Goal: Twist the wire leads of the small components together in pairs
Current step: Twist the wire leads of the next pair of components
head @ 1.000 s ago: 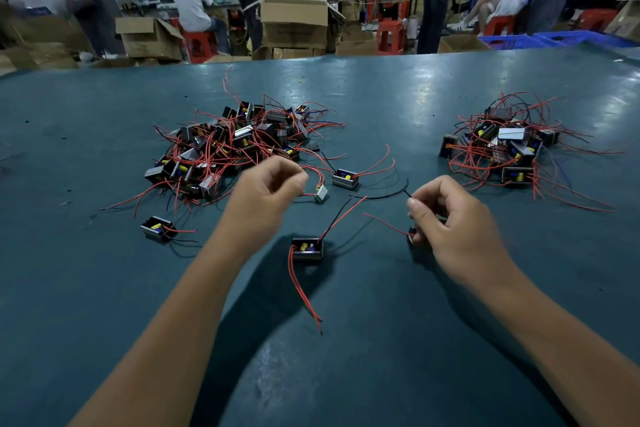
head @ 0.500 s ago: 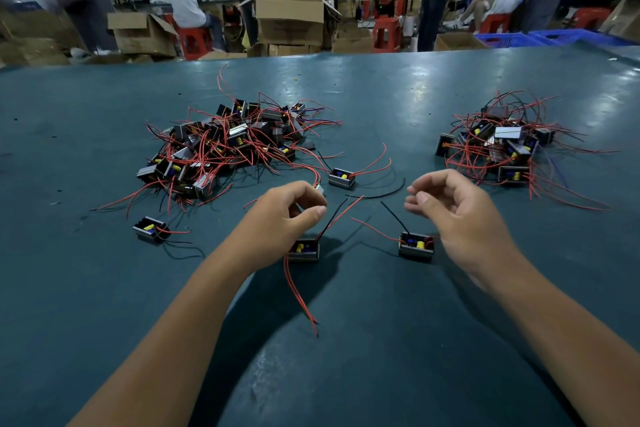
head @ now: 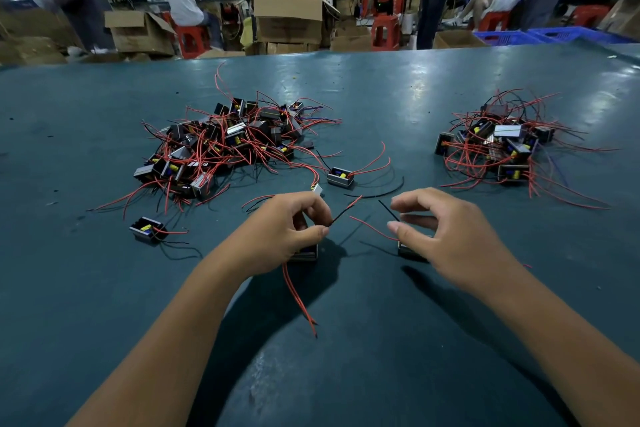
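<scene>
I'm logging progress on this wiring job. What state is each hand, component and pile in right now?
Left hand: pinching the black and red leads of the small black component beneath it.
Right hand: fingers curled, gripping nothing, over a second small black component.
Large pile of black components with red leads: loose, tangled.
Smaller pile at right: heaped.
Single black component: lying loose, untouched.

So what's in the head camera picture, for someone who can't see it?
Over a teal table, the left hand pinches a component's leads; the right hand hovers over a second component's wires. Two wired-component piles lie behind.
</scene>
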`<state>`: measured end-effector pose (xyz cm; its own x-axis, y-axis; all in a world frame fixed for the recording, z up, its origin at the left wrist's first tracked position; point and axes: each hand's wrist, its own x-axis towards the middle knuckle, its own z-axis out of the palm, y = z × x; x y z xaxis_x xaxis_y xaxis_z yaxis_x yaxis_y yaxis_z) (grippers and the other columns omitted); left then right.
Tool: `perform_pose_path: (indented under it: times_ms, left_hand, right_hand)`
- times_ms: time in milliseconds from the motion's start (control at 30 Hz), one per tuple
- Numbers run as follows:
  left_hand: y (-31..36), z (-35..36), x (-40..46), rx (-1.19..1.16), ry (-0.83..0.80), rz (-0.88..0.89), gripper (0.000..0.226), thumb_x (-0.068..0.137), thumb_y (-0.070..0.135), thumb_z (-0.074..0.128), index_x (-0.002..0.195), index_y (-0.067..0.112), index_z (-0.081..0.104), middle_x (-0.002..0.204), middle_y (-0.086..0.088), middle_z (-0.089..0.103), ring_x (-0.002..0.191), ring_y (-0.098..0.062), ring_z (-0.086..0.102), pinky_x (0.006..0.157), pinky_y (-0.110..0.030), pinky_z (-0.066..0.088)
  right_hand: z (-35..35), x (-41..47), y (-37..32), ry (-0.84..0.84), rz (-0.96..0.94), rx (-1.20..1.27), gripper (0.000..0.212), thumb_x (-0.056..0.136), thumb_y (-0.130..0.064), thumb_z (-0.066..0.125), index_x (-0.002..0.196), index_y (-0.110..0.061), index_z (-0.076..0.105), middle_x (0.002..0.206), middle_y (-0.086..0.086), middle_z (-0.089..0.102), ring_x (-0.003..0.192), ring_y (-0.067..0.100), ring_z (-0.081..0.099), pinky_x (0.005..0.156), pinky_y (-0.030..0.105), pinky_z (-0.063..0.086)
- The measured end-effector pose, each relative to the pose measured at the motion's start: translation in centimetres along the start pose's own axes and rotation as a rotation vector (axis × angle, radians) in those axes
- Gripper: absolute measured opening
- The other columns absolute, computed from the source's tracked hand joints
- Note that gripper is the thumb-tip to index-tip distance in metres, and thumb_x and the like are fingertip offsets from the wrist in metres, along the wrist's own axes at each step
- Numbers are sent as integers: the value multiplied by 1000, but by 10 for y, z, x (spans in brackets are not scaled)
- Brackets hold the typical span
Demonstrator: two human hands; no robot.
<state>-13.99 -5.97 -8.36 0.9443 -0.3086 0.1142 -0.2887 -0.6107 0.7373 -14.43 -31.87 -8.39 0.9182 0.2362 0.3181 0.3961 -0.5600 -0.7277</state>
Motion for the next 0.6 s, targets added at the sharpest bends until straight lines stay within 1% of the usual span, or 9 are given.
perform_pose_path:
  times_ms: [67, 100, 167, 200, 267, 333, 400, 467, 600]
  left_hand:
    - [1, 1, 0, -32, -14, 0, 14, 91, 15, 71, 89, 27, 65, 72, 26, 62, 59, -3, 48, 57, -14, 40]
    - [2, 1, 0, -51, -17, -1, 13, 91, 14, 71, 90, 25, 64, 75, 23, 65, 61, -5, 50, 58, -17, 41]
    - [5, 4, 0, -112, -12, -17, 13, 90, 12, 71, 93, 22, 64, 83, 11, 70, 64, -17, 54, 63, -32, 48]
    - [6, 5, 1, -142, 1, -30, 12, 91, 14, 71, 95, 22, 63, 84, 5, 72, 63, -19, 56, 64, -37, 50]
    - [9, 10, 1, -159, 40, -35, 7, 94, 23, 68, 97, 27, 64, 79, 2, 73, 56, -12, 56, 59, -33, 50]
    - [13, 16, 2, -145, 65, -4, 3, 96, 30, 65, 94, 28, 64, 74, 1, 72, 51, -11, 54, 54, -28, 49]
    - [16, 23, 2, -140, 72, 30, 9, 98, 28, 63, 90, 24, 65, 73, 1, 72, 49, -12, 53, 52, -26, 47]
    - [19, 27, 2, -143, 77, 46, 12, 98, 26, 63, 88, 21, 67, 75, 2, 72, 49, -10, 54, 52, -23, 46]
    - [21, 34, 2, -140, 89, 48, 14, 99, 25, 62, 87, 21, 69, 74, 4, 71, 50, -9, 56, 51, -21, 46]
  right_hand:
    - [7, -2, -2, 43, -21, -16, 15, 85, -20, 75, 99, -18, 70, 99, -13, 68, 92, 0, 66, 86, 12, 49]
    - [11, -3, -4, 68, -43, -34, 10, 85, -18, 74, 95, -18, 71, 96, -11, 68, 89, 1, 65, 83, 11, 48]
    - [15, -4, -6, 108, -74, -61, 6, 85, -13, 73, 87, -18, 70, 90, -9, 66, 85, 3, 63, 77, 11, 45]
    - [16, -4, -7, 118, -80, -69, 6, 85, -13, 73, 85, -18, 69, 88, -9, 65, 83, 4, 62, 76, 14, 46]
    - [20, -5, -8, 124, -84, -83, 7, 86, -14, 72, 83, -19, 69, 84, -9, 63, 80, 5, 60, 75, 17, 45]
    - [23, -6, -8, 128, -82, -75, 9, 86, -15, 72, 81, -21, 68, 79, -11, 63, 77, 6, 59, 71, 14, 42]
    - [27, -7, -7, 140, -68, -31, 10, 86, -16, 72, 80, -23, 68, 74, -12, 64, 72, 6, 59, 65, 9, 39]
    - [28, -7, -6, 154, -45, 31, 11, 87, -16, 72, 79, -24, 67, 69, -13, 65, 66, 4, 59, 61, 8, 39]
    - [30, -4, -4, 194, 21, 137, 9, 86, -17, 72, 81, -24, 70, 69, -17, 67, 61, 0, 58, 60, 7, 40]
